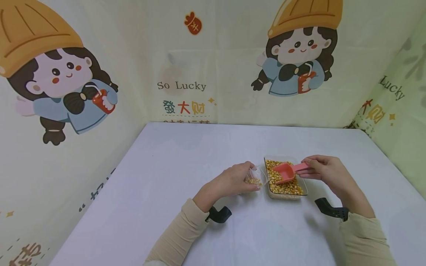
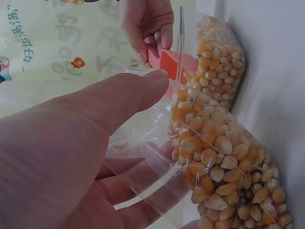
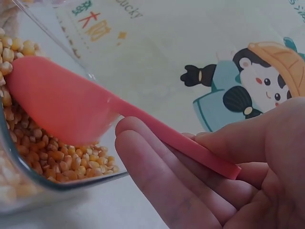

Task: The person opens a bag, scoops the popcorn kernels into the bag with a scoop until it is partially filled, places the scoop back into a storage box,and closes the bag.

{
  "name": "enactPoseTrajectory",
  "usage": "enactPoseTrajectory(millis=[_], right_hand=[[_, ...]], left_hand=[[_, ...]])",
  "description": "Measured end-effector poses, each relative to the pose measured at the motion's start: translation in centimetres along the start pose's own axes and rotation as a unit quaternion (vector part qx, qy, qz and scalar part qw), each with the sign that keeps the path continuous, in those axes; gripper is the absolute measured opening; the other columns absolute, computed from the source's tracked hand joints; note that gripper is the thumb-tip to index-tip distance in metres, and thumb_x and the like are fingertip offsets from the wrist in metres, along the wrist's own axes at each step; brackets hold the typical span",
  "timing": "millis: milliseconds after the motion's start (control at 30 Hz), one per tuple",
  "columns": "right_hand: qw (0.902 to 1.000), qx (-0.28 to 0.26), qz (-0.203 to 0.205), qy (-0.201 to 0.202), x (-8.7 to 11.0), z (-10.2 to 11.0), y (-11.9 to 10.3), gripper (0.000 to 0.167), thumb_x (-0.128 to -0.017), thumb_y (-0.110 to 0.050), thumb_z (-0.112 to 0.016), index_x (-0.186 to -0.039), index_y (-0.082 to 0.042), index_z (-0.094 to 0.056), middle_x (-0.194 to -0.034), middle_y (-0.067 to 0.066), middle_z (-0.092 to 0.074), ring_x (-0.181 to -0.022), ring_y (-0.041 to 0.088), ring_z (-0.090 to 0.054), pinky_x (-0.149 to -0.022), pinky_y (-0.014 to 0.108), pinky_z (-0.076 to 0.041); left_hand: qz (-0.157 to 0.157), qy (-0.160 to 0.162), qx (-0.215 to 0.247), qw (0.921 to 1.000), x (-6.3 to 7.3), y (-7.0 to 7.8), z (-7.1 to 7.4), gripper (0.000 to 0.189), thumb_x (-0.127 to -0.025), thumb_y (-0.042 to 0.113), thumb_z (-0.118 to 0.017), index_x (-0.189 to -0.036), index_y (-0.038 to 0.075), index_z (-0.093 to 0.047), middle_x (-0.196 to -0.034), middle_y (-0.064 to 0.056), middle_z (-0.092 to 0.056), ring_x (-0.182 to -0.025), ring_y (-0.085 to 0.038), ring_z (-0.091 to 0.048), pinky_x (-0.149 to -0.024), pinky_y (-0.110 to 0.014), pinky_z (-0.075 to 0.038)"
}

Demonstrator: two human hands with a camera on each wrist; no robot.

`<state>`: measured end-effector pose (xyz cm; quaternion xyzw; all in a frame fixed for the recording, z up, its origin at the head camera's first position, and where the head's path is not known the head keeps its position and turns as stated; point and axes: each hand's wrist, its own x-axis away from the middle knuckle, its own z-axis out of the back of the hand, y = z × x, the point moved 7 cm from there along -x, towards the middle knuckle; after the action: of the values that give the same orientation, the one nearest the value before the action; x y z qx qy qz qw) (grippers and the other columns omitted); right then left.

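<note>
A clear plastic bag (image 2: 224,167) partly filled with yellow corn kernels is held in my left hand (image 1: 234,180), its thumb and fingers round the upper part of the bag. Right beside it stands a clear rectangular container (image 1: 286,197) full of corn kernels (image 1: 293,187). My right hand (image 1: 327,173) grips the handle of a pink scoop (image 1: 285,173) between thumb and fingers. The scoop's bowl lies tilted at the kernels inside the container, its back turned to the right wrist view, where the handle (image 3: 181,143) runs into the fingers.
A white table (image 1: 199,147) carries the bag and container. Printed cloth (image 1: 233,66) with cartoon figures hangs behind and along the sides. Black camera mounts (image 1: 219,214) stick out from both wrists.
</note>
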<state>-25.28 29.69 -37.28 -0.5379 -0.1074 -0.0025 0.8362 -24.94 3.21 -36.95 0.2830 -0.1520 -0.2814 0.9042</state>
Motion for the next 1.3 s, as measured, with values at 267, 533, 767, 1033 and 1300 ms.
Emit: enactPoseTrajectory(millis=[267, 533, 767, 1033, 1300], right_hand=[[0.9995, -0.030, -0.011, -0.003, 0.1, 0.6, 0.7, 0.061, -0.105, -0.038, -0.046, -0.140, 0.012, -0.039, -0.098, -0.006, -0.072, -0.092, 0.010, -0.073, -0.086, 0.030, -0.057], [0.9981, -0.059, -0.016, -0.009, 0.0, 0.8, 1.2, 0.062, -0.105, -0.036, -0.047, -0.141, 0.013, -0.036, -0.096, -0.011, -0.072, -0.092, 0.009, -0.072, -0.085, 0.029, -0.057], [0.9945, -0.103, -0.004, -0.019, -0.1, 1.1, 1.6, 0.060, -0.105, -0.032, -0.049, -0.138, 0.015, -0.034, -0.097, -0.007, -0.074, -0.093, 0.010, -0.073, -0.084, 0.030, -0.057], [0.9854, -0.168, -0.005, -0.028, -0.1, 1.2, 2.2, 0.058, -0.101, -0.030, -0.056, -0.134, 0.013, -0.037, -0.098, -0.004, -0.074, -0.093, 0.013, -0.074, -0.084, 0.029, -0.057], [0.9794, -0.199, -0.010, -0.033, -0.2, 1.3, 2.7, 0.042, -0.102, -0.029, -0.055, -0.127, 0.003, -0.046, -0.098, -0.004, -0.073, -0.091, 0.014, -0.074, -0.082, 0.027, -0.057]], left_hand=[[-0.001, 0.000, -0.002, 1.0000, 0.0, 0.1, 0.0, 0.064, -0.088, 0.039, -0.075, -0.138, 0.009, -0.049, -0.092, 0.007, -0.058, -0.078, -0.007, -0.050, -0.063, -0.019, -0.042], [0.000, 0.001, -0.004, 1.0000, 0.0, 0.1, 0.0, 0.064, -0.088, 0.039, -0.075, -0.137, 0.009, -0.049, -0.091, 0.006, -0.058, -0.078, -0.007, -0.050, -0.063, -0.019, -0.041], [0.002, 0.000, -0.004, 1.0000, 0.0, 0.1, 0.1, 0.064, -0.088, 0.039, -0.075, -0.138, 0.010, -0.048, -0.093, 0.006, -0.059, -0.079, -0.008, -0.050, -0.064, -0.019, -0.042], [0.002, -0.001, -0.006, 1.0000, 0.0, 0.1, 0.0, 0.064, -0.088, 0.040, -0.075, -0.138, 0.010, -0.049, -0.092, 0.007, -0.058, -0.079, -0.007, -0.049, -0.064, -0.020, -0.042], [0.000, 0.001, -0.009, 1.0000, 0.0, 0.2, 0.1, 0.064, -0.088, 0.040, -0.074, -0.138, 0.010, -0.049, -0.093, 0.006, -0.059, -0.079, -0.008, -0.049, -0.064, -0.020, -0.041]])
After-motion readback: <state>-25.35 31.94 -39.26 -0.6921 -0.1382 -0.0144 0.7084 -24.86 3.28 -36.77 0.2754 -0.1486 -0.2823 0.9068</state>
